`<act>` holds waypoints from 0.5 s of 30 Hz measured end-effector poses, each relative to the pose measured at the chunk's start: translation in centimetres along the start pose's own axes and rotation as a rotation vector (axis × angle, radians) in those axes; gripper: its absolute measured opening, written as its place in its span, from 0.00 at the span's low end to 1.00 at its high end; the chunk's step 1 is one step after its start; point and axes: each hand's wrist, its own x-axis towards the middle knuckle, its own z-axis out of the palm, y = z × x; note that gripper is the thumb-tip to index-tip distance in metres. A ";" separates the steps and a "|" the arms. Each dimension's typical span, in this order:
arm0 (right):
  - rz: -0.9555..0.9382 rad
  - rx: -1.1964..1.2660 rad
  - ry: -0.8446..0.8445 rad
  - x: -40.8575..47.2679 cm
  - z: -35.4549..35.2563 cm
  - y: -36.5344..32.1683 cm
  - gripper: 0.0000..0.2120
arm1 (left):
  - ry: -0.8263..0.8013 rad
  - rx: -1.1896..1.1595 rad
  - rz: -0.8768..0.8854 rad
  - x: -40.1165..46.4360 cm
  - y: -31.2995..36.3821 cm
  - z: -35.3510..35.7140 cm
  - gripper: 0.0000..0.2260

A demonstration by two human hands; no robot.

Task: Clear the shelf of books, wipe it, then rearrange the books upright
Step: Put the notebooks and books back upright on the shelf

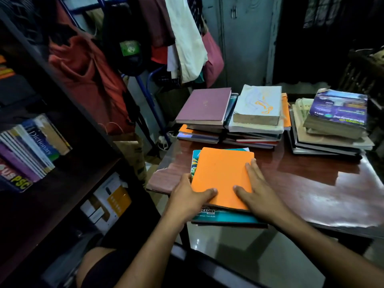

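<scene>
Both hands hold the orange-topped stack (222, 177) at the table (311, 183) near edge, left hand (187, 196) gripping its left side, right hand (255, 190) flat on top; clearing seems underway, next fetching the books (35, 146) remaining on the shelf.

Orange book (221, 175) lies flat atop a small stack at the near-left edge of the wooden table (301, 179), teal book (228, 217) beneath it. Behind it on the table: maroon-topped pile (204, 106), pale thick-book pile (257, 107) beside it, purple-covered pile (338, 110) at far right. Left of the table, the dark shelf (68, 179) holds leaning books, Dictionary (40, 140) among them.
</scene>
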 end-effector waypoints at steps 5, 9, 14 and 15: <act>-0.030 -0.100 -0.095 -0.5 1.4 -2.2 0.42 | -0.091 -0.495 -0.173 -1.0 -0.6 -1.5 0.20; -0.080 -0.102 -0.168 -0.5 2.5 -4.6 0.42 | -0.084 -0.613 -0.228 -1.8 -2.0 -3.9 0.21; -0.275 -0.016 -0.244 0.3 6.7 -10.4 0.42 | 0.130 -0.671 -0.081 -3.9 -6.0 -10.6 0.28; -0.338 -0.007 -0.264 0.7 8.1 -12.6 0.42 | 0.194 -0.707 -0.044 -4.7 -7.3 -12.6 0.32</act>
